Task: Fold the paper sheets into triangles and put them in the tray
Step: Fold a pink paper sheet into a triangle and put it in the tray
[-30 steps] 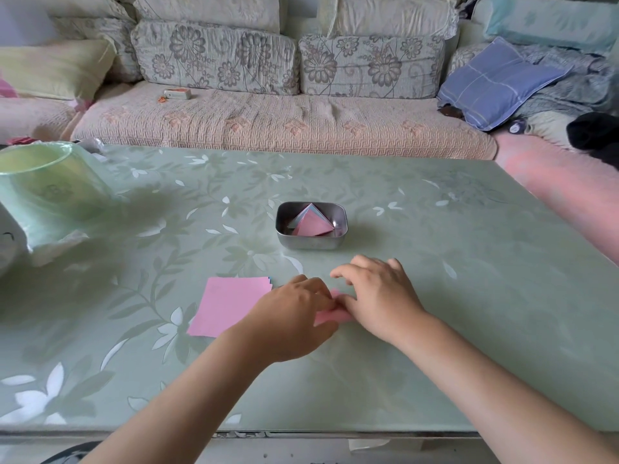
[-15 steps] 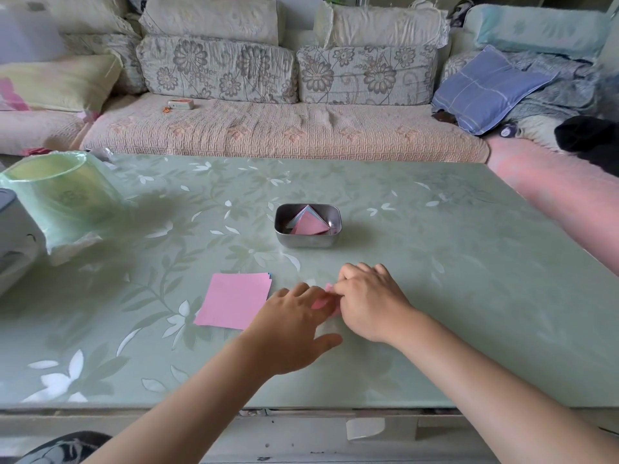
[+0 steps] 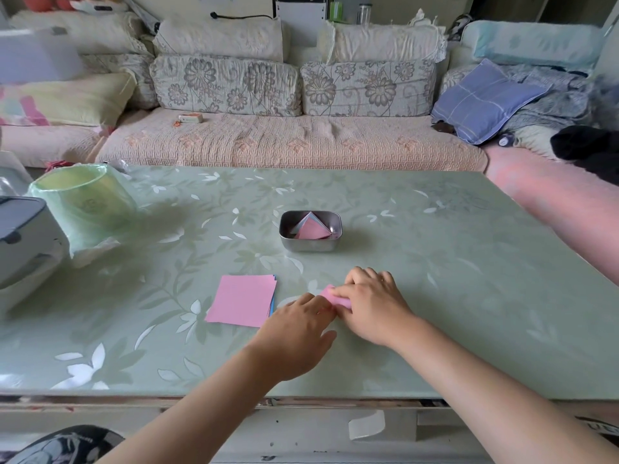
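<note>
Pink sheet point(image 3: 330, 294) on the bench point(image 3: 435, 262), lower centre, long axis running upper left to lower right; right hand point(image 3: 371, 306) pinches it, left hand point(image 3: 301, 326) touches it, grip hidden; tray point(image 3: 310, 246) at frame centre

Left hand point(image 3: 296, 329), right hand point(image 3: 373, 304) on pink sheet point(image 3: 331, 294) (mostly hidden), near tray point(image 3: 310, 246)

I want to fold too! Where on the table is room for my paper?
Widest bare patch: the table right of the tray and the right hand. Another lies between the tray and the far edge. Crowded: beside the left hand, the pink stack and the green bin.
</note>
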### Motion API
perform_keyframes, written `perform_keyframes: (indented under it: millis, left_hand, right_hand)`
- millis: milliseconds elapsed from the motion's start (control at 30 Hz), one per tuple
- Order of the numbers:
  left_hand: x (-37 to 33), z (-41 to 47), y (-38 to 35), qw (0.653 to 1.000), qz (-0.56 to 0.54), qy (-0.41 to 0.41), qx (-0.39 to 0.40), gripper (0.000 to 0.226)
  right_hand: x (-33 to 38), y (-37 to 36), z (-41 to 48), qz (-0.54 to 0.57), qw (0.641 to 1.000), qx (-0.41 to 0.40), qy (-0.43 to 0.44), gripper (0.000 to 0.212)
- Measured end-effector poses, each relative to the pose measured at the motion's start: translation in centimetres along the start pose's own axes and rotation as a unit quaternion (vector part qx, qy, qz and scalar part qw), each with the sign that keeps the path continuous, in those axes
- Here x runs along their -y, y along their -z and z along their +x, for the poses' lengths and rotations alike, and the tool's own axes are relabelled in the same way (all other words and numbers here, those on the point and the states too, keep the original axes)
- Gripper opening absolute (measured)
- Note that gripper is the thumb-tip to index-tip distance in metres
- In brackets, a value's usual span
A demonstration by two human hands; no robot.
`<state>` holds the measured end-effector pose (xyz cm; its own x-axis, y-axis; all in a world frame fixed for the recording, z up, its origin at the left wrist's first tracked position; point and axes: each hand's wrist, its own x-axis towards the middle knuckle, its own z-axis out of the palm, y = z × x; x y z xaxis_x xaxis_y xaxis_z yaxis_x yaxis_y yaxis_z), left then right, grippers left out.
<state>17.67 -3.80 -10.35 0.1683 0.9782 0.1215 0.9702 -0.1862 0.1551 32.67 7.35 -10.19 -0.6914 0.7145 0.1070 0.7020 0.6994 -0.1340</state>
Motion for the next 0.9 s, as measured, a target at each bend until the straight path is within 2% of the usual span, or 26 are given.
perform_keyframes:
  millis: [167, 267, 433, 733, 900]
  left_hand:
    - [0.0, 0.1, -0.2, 1.000, -0.017, 0.012, -0.004, 0.041]
    - [0.1, 0.0, -0.3, 1.000, -0.025, 0.006, -0.014, 0.041]
    - [0.2, -0.4, -0.7, 0.999, -0.046, -0.001, -0.014, 0.044]
    - [0.2, -0.3, -1.0, 0.998, -0.042, -0.006, -0.048, 0.044]
    - [0.3, -0.6, -0.8, 0.998, -0.007, 0.024, -0.062, 0.042]
  right_hand:
    - [-0.1, -0.2, -0.5, -0.005, 1.000, -0.005, -0.018, 0.037]
    - [0.1, 0.0, -0.9, 0.007, 0.999, -0.040, -0.017, 0.035]
    - [0.4, 0.2, -2.0, 0.015, 0.993, -0.099, 0.063, 0.015]
    - [0.3, -0.3, -4.1, -0.004, 0.996, -0.034, 0.088, 0.034]
    - [0.2, -0.4, -4.5, 0.008, 0.997, -0.012, 0.077, 0.034]
